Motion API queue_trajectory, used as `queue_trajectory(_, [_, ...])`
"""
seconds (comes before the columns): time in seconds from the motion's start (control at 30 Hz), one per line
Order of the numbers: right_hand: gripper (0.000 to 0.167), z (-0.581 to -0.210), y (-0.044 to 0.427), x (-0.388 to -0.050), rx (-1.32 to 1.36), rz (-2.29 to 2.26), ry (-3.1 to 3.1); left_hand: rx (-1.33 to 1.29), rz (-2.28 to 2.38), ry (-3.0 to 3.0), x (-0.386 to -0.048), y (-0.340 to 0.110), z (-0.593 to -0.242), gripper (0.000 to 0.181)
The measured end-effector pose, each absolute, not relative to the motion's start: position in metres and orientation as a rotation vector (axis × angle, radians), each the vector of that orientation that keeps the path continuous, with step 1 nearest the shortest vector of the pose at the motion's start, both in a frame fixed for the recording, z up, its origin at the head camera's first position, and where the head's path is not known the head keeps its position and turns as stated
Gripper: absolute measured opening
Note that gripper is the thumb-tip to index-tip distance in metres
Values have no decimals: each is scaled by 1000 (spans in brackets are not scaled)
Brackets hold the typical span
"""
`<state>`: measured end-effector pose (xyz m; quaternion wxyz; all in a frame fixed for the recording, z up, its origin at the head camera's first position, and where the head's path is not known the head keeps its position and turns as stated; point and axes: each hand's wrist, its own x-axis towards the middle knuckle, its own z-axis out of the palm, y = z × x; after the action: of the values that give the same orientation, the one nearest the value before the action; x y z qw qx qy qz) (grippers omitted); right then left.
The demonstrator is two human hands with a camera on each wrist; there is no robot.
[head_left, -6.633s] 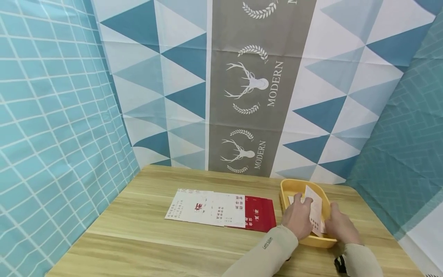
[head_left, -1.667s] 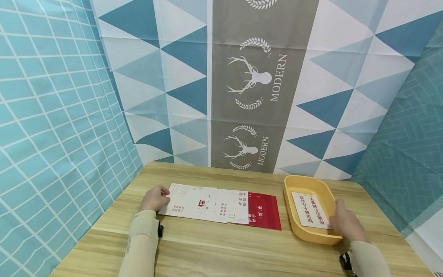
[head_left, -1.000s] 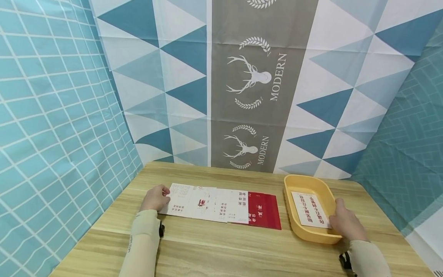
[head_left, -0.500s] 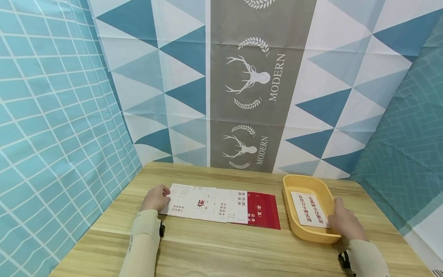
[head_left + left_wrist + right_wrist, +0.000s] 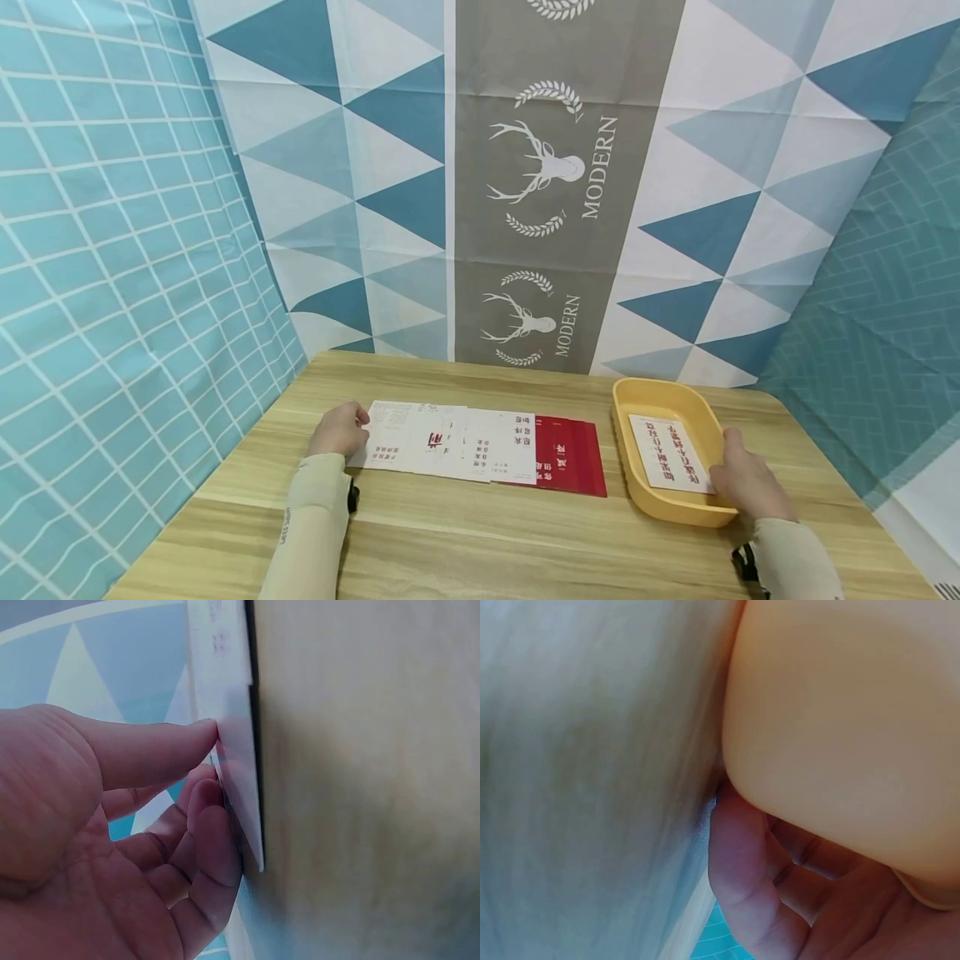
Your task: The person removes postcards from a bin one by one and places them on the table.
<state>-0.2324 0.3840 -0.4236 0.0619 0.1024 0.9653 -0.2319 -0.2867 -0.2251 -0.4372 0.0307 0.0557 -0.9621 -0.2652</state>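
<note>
A white card [image 5: 390,427] with small printed text lies at the left end of an overlapping row. My left hand [image 5: 341,429] pinches its left edge; in the left wrist view my left hand [image 5: 142,832] has the thumb tip on the card [image 5: 241,780] and curled fingers at its edge. More white cards [image 5: 501,442] and red cards [image 5: 573,457] continue the row rightward. My right hand [image 5: 752,477] grips the right side of a yellow tray [image 5: 628,454]. In the right wrist view, curled fingers touch the tray's wall [image 5: 840,727]. Inside lies a white card with red characters [image 5: 670,454].
The wooden table [image 5: 465,542] carries the row and the tray. A patterned cloth [image 5: 525,208] hangs behind its far edge, and a blue grid-patterned sheet [image 5: 135,250] stands at the left. The tray sits near the table's right end.
My left hand has gone from the tray to the row's left end, where a further white card now lies. My right hand stays at the tray. In the last second almost nothing moves.
</note>
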Motion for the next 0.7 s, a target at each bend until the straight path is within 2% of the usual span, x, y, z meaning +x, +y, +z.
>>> queue_trajectory(0.7, [71, -425, 384, -232, 296, -694, 2938, 144, -797, -2972, -287, -226, -439, 21])
